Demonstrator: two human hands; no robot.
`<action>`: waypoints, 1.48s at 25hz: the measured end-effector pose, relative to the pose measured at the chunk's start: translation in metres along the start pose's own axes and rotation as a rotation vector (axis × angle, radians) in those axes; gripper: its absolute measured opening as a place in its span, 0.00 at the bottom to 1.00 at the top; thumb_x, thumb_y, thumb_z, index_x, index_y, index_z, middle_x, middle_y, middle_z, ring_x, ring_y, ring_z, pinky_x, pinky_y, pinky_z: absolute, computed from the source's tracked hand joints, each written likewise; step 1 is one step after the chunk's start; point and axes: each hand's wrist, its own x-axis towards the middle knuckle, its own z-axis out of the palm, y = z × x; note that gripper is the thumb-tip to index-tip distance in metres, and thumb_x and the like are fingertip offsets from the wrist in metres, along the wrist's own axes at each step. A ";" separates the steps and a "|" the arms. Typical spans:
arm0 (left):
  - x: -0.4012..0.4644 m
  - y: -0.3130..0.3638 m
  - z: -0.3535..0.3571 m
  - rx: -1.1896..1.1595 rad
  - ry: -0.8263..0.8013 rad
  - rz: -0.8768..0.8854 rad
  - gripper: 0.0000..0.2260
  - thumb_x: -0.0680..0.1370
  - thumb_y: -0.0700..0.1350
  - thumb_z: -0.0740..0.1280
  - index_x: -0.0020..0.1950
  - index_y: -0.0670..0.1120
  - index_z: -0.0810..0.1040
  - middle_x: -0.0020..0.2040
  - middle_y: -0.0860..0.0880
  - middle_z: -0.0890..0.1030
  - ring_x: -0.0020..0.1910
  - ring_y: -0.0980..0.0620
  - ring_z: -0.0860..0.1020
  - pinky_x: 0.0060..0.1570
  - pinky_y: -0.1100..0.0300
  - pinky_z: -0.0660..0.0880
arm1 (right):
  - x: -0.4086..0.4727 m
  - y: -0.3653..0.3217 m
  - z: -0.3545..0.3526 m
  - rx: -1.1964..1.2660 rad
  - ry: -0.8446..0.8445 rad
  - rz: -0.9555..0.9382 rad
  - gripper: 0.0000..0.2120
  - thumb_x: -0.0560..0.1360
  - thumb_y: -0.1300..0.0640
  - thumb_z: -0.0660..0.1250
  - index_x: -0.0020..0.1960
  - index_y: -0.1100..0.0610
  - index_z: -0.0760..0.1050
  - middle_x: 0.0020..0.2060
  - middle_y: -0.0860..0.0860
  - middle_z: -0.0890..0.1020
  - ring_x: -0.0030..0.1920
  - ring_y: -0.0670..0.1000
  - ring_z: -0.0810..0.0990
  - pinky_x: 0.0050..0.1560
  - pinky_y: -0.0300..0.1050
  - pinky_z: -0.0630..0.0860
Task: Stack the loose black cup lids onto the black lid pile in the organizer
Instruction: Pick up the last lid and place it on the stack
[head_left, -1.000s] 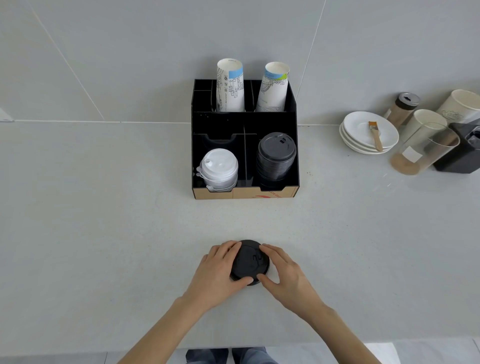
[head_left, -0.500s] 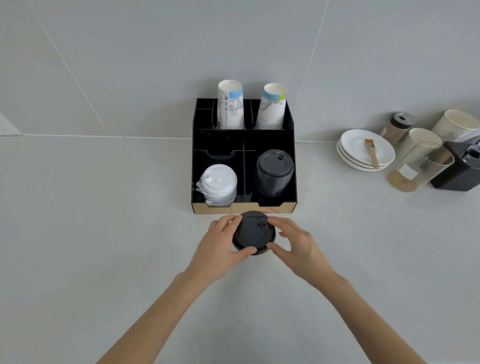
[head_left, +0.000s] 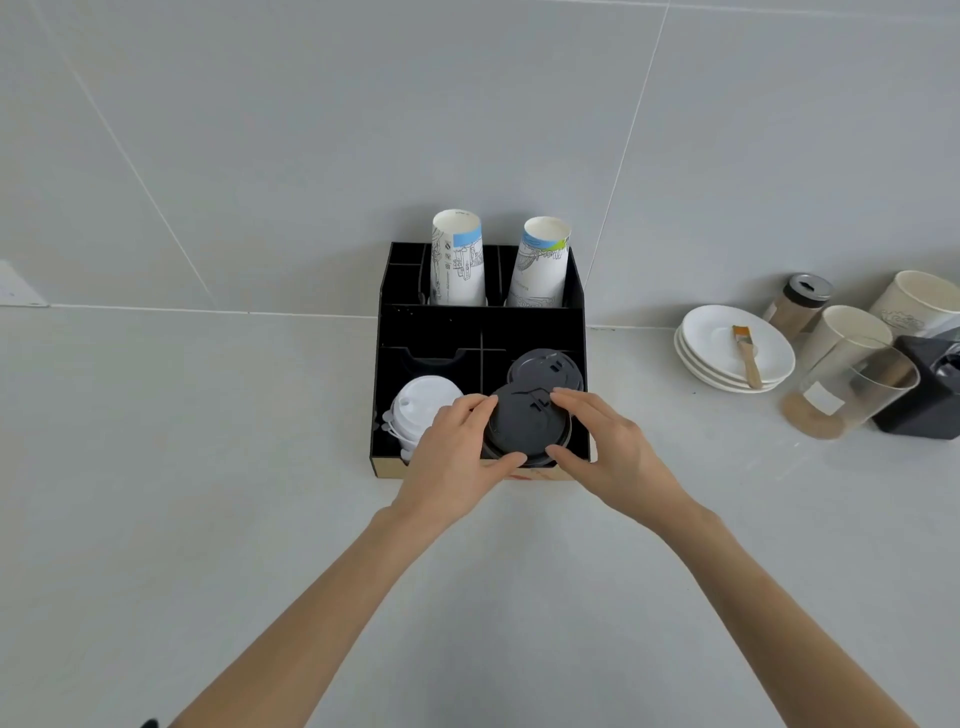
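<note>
A café counter: an organizer of paper cups and lids, beside stacked saucers.

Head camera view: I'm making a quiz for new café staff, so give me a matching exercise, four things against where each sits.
Things:
1. round black plastic cup lids
2. white plastic cup lids
3. printed paper cups
4. wooden-handled brush

Places:
A. organizer's back compartments
B. on white saucers
C. between both hands
D. organizer's front left compartment

Pairs: 1-C, 2-D, 3-A, 4-B
</note>
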 end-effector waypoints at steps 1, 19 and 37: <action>0.008 0.003 0.001 0.009 0.007 -0.005 0.29 0.73 0.52 0.66 0.70 0.45 0.59 0.69 0.48 0.66 0.67 0.49 0.64 0.65 0.55 0.64 | 0.006 0.002 -0.002 -0.009 0.009 0.005 0.24 0.72 0.60 0.66 0.66 0.57 0.64 0.67 0.52 0.70 0.66 0.50 0.68 0.64 0.34 0.60; 0.083 0.001 0.037 0.050 -0.023 -0.110 0.29 0.73 0.54 0.66 0.69 0.45 0.61 0.68 0.47 0.67 0.64 0.46 0.67 0.63 0.51 0.69 | 0.065 0.053 -0.003 -0.060 -0.072 0.085 0.26 0.73 0.58 0.65 0.68 0.59 0.60 0.69 0.55 0.67 0.68 0.53 0.66 0.66 0.41 0.62; 0.081 -0.015 0.008 -0.097 -0.111 -0.046 0.25 0.76 0.47 0.64 0.70 0.44 0.59 0.72 0.46 0.63 0.69 0.47 0.64 0.67 0.54 0.64 | 0.063 0.028 -0.009 -0.178 -0.137 0.213 0.27 0.75 0.54 0.61 0.70 0.58 0.55 0.72 0.57 0.60 0.71 0.57 0.60 0.72 0.52 0.58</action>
